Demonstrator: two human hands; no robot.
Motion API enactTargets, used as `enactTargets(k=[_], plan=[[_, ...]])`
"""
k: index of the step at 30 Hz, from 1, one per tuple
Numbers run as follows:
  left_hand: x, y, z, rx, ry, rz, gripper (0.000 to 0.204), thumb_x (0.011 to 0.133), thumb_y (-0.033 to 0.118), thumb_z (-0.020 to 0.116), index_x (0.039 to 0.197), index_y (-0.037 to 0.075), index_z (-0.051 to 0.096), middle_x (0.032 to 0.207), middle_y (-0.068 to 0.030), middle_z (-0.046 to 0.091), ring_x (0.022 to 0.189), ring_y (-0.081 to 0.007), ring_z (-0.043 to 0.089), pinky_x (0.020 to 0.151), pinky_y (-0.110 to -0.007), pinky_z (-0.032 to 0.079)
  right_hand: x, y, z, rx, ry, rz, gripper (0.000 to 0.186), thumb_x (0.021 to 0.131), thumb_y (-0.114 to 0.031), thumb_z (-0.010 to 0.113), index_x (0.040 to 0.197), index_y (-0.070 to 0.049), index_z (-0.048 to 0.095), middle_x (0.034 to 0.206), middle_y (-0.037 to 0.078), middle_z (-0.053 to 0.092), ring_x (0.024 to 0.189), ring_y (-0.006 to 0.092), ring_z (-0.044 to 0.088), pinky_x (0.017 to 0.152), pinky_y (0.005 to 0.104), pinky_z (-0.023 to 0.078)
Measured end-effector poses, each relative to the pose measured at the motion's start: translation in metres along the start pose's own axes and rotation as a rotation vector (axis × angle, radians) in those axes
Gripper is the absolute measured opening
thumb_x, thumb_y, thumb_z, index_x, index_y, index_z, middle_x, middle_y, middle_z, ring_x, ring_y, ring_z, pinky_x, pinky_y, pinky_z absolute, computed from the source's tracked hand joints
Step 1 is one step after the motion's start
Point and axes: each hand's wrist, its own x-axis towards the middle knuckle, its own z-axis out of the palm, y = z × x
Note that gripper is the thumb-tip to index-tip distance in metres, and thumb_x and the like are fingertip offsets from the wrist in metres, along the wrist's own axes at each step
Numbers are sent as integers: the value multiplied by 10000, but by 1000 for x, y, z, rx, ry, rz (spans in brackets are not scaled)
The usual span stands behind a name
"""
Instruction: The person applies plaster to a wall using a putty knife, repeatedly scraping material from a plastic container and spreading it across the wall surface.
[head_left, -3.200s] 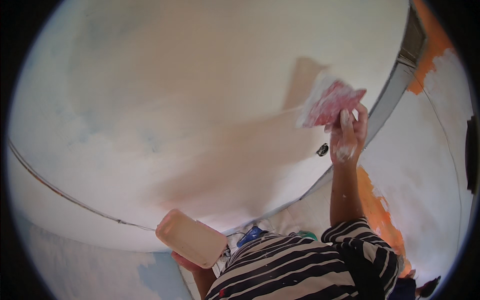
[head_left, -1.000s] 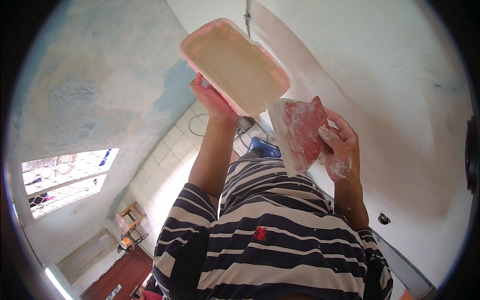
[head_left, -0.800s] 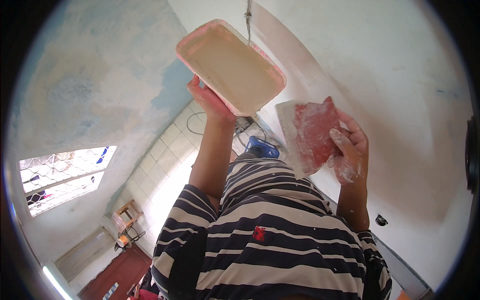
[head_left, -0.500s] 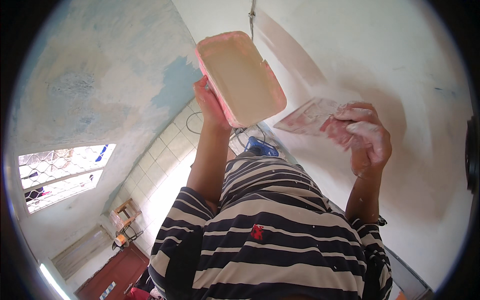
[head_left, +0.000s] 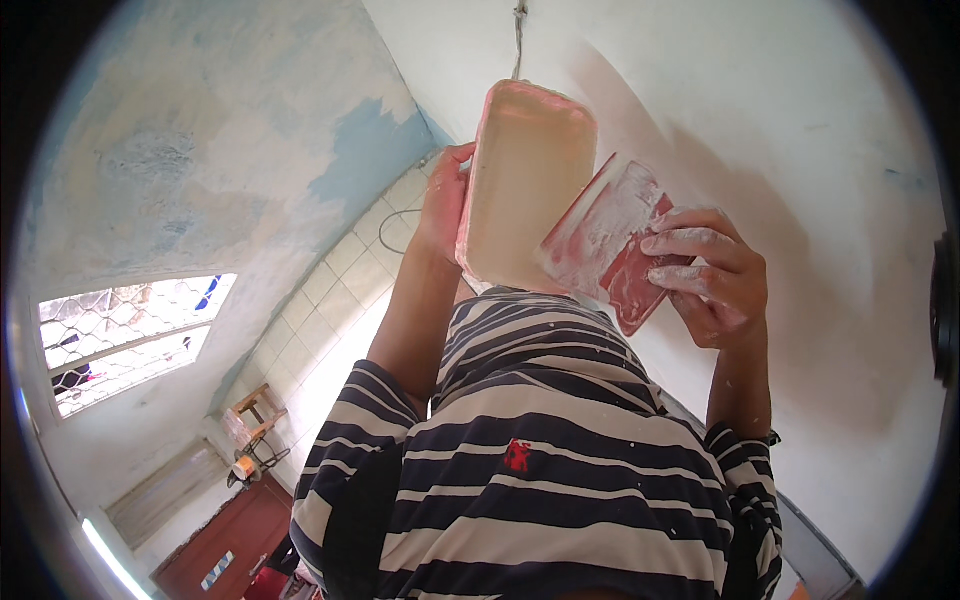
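Note:
My left hand (head_left: 445, 205) is closed around the left side of a pink rectangular tub (head_left: 468, 215), held up in front of me. Pale, creamy filler (head_left: 530, 190) covers the inside of the tub. In my right hand (head_left: 715, 275) is a wide putty knife (head_left: 610, 225) with a red handle part, smeared with white filler. Its blade tilts toward the tub and overlaps the tub's lower right edge in view; whether it touches is unclear. White residue coats my right fingers.
A white wall (head_left: 800, 120) rises close on the right. The left wall (head_left: 200, 120) is patchy blue and white, with a grilled window (head_left: 135, 335). A wooden stool (head_left: 255, 415) stands on the tiled floor (head_left: 335, 285) near a brown door (head_left: 225, 540). A cable (head_left: 519, 40) hangs near the corner.
The tub has moved right and turned more upright in view. My right hand has brought the putty knife from beside the wall to the tub's edge, turning its blade.

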Motion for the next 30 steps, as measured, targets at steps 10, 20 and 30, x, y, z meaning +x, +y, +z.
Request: enactTargets(k=[10, 20, 30], plan=[[-2, -9, 13, -74, -3, -159, 477, 918, 364, 429, 1075, -41, 626, 953, -163, 683, 782, -239, 674, 756, -358, 553, -17, -6, 16, 243, 69, 78, 197, 673, 4, 756, 836, -62, 668, 966, 110, 696, 936, 315, 640, 799, 388, 527], [-9, -7, 30, -9, 15, -180, 509, 922, 378, 396, 1122, -41, 606, 990, -169, 672, 838, -248, 664, 812, -352, 540, -23, -9, 25, 375, 228, 124, 166, 688, 30, 684, 844, -23, 665, 989, 175, 685, 950, 346, 623, 838, 441, 502], [-24, -54, 4, -51, -731, 4, 591, 1021, 415, 280, 1438, -2, 326, 1406, -123, 469, 1269, -246, 476, 1096, -418, 337, -86, -83, -46, 102, 822, 27, 83, 882, -30, 626, 948, 20, 622, 868, 222, 667, 785, 333, 672, 633, 381, 565]])
